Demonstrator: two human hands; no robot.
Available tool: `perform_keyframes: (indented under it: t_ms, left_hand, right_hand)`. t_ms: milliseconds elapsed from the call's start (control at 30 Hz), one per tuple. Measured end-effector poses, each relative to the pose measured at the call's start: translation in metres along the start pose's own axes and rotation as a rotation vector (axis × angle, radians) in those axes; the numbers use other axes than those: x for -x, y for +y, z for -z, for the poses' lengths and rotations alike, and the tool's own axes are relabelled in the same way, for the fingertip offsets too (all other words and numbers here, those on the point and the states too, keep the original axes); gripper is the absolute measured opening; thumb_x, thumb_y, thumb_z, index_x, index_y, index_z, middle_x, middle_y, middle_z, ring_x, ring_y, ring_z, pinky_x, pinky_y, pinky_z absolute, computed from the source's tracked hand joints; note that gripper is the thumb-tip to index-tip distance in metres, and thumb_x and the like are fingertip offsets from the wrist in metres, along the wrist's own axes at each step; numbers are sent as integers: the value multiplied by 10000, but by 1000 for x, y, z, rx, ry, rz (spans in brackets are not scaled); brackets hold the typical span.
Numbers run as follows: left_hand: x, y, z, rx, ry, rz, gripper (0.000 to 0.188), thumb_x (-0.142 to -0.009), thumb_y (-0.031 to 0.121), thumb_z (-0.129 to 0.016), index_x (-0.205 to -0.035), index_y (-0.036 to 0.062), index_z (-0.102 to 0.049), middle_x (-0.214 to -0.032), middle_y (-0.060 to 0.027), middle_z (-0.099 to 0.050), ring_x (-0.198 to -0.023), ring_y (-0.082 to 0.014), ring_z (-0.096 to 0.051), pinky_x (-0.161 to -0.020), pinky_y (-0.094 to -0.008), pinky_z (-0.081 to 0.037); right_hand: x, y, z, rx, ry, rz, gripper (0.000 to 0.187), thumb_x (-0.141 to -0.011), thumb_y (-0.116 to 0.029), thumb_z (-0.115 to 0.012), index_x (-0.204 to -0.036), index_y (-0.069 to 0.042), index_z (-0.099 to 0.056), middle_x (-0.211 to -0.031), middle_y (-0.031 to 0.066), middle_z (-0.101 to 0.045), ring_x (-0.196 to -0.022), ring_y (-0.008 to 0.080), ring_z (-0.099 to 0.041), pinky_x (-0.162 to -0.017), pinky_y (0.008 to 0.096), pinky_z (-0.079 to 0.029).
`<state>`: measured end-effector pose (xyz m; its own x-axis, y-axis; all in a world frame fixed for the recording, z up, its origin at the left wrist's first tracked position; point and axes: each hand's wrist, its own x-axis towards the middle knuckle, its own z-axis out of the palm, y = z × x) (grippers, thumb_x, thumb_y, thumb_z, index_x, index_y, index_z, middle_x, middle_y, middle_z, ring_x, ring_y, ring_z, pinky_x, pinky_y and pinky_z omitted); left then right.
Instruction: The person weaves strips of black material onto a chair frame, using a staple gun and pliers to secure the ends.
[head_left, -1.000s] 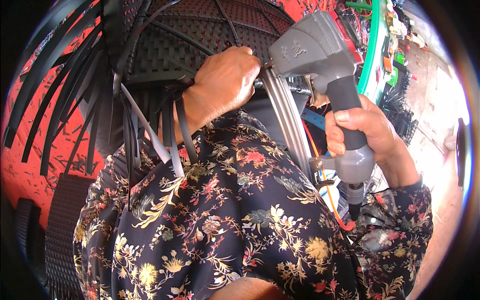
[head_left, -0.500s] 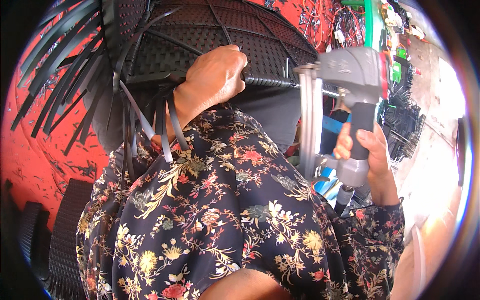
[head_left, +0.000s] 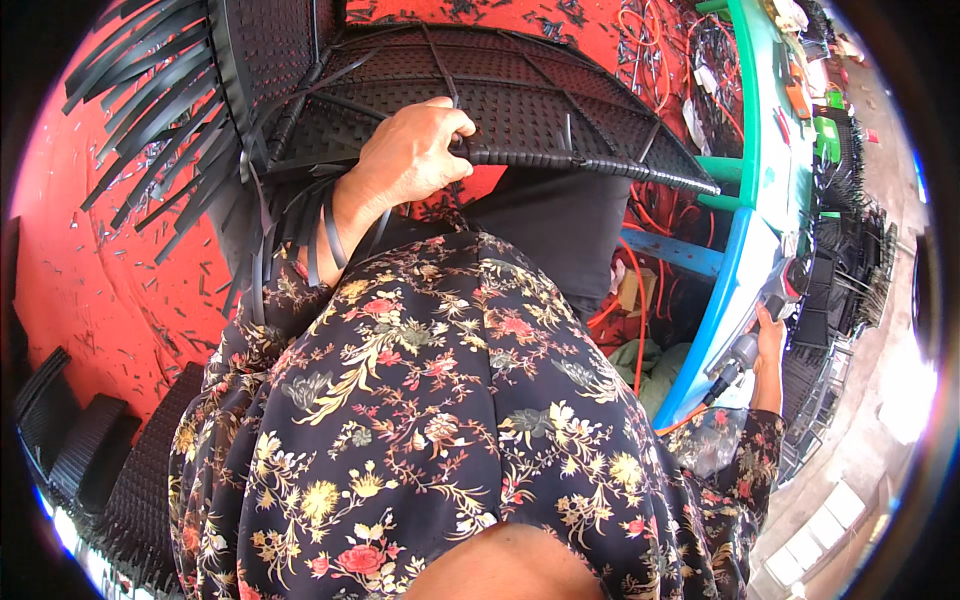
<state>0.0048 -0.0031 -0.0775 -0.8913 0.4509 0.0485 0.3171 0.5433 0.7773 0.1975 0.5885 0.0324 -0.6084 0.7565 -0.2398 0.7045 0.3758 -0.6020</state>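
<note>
Black woven-plastic wicker panel [head_left: 520, 110] is lying ahead w/ its rim running left-right; left hand [head_left: 410, 160] is gripping that rim, fingers curled shut. Right hand [head_left: 768, 335] is wrapping round grey pneumatic stapler [head_left: 765, 310] far off right, by green-blue table edge [head_left: 745, 200].

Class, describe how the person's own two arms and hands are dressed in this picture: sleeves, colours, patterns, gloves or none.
Both arms wear long, loose sleeves of a dark fabric printed with small flowers in yellow, red and cream, with thin stems. The left hand is bare, with no glove. The right hand is bare too, its sleeve ending at the wrist. No ring or watch can be made out.
</note>
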Motion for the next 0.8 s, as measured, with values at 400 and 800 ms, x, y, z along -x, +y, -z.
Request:
perform_keyframes:
  t_ms: [400,800]
  left_hand:
    - [12,3,16,8,-30,-67,444,-671,68,-728,-1098,20,-615,-857,-117,-595,-805,-247,-602,-743,-318,-484]
    - [16,17,20,-42,-42,-40,422,-710,91,-742,-1109,28,-616,-894,-105,-611,-834,-230,-612,-773,-305,-490]
  right_hand:
    - [-49,108,0,681,242,67,827,-724,-509,-727,-1188,110,-435,-1050,240,-604,-933,334,-605,-868,416,-461]
    - [-42,112,5,733,276,205,913,-721,-509,-719,-1298,122,-398,-1233,278,-540,-1123,377,-544,-974,415,-402]
